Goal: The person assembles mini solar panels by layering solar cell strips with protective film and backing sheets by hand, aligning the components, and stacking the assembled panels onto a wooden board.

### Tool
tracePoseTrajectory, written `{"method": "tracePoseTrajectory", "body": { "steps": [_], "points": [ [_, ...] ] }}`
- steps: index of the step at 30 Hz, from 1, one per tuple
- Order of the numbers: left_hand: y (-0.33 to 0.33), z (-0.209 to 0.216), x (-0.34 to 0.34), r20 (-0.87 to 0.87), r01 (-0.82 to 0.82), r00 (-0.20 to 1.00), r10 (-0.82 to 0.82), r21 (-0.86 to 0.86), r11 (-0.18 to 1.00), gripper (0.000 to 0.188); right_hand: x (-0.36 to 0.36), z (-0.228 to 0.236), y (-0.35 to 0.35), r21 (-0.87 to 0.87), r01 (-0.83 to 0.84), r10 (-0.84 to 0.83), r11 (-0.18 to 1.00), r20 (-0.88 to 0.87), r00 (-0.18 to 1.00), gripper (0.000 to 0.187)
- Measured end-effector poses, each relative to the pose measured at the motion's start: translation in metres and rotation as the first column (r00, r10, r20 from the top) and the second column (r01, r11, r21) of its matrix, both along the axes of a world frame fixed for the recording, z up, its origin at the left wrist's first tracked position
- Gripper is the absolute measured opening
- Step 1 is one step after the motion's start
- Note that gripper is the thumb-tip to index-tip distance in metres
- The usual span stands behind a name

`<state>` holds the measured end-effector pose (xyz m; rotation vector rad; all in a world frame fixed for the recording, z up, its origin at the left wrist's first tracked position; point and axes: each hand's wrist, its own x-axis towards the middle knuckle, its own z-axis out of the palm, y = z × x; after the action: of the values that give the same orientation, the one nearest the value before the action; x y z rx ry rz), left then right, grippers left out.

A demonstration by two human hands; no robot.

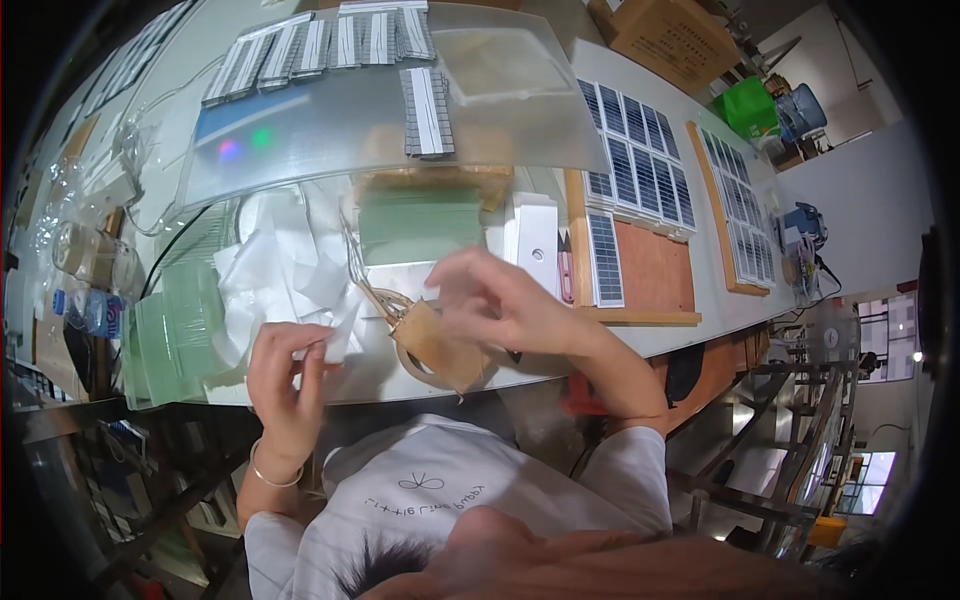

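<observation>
My left hand [288, 375], a bracelet on its wrist, is near the table's front edge. Its thumb and fingers pinch a thin white sheet [342, 340]. My right hand [495, 305] is over a tan, sponge-like block [437, 345]; its curled fingers are blurred, so I cannot tell whether they hold anything. Under the block lies a round tan ring [412, 366]. Beside it, several thin tools [362, 275] reach toward the back. A loose pile of white sheets [285, 255] lies behind my left hand. Stacked green translucent plates [420, 225] stand behind my right hand.
A frosted translucent shelf [330, 130] spans the back, bearing bundles of grey-and-white strips [428, 112]. More green plates [175, 330] lie at left. Small solar panels [635, 150] rest on a wooden-edged board [650, 270] at right, near a white box [535, 245] and a pink-handled tool [566, 272].
</observation>
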<state>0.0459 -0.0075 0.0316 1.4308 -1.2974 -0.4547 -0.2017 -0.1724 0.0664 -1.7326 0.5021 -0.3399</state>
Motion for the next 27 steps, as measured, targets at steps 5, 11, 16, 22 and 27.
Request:
{"method": "tracePoseTrajectory", "body": {
  "steps": [5, 11, 16, 22, 27],
  "points": [
    [-0.008, 0.011, -0.050, 0.526, 0.352, 0.808, -0.267, -0.068, 0.933, 0.038, -0.002, -0.030, -0.002, -0.439, -0.039, 0.013, 0.898, -0.063, 0.998, 0.024],
    [-0.004, -0.004, -0.076, 0.800, 0.395, 0.587, -0.122, -0.151, 0.906, 0.032, -0.008, -0.033, -0.002, -0.428, 0.116, -0.114, 0.896, 0.031, 0.993, 0.009],
    [0.003, -0.016, -0.068, 0.753, 0.469, 0.635, -0.172, -0.198, 0.861, 0.032, 0.006, -0.035, 0.007, -0.583, 0.259, -0.264, 0.770, 0.078, 0.961, 0.011],
    [0.005, -0.018, -0.069, 0.701, 0.461, 0.677, -0.226, -0.164, 0.872, 0.030, 0.001, -0.039, -0.003, -0.571, 0.305, -0.299, 0.762, 0.109, 0.948, 0.012],
    [0.015, -0.024, -0.060, 0.697, 0.478, 0.683, -0.219, -0.200, 0.855, 0.034, 0.003, -0.042, 0.007, -0.410, 0.318, -0.331, 0.855, 0.041, 0.943, 0.011]
  ]
}}
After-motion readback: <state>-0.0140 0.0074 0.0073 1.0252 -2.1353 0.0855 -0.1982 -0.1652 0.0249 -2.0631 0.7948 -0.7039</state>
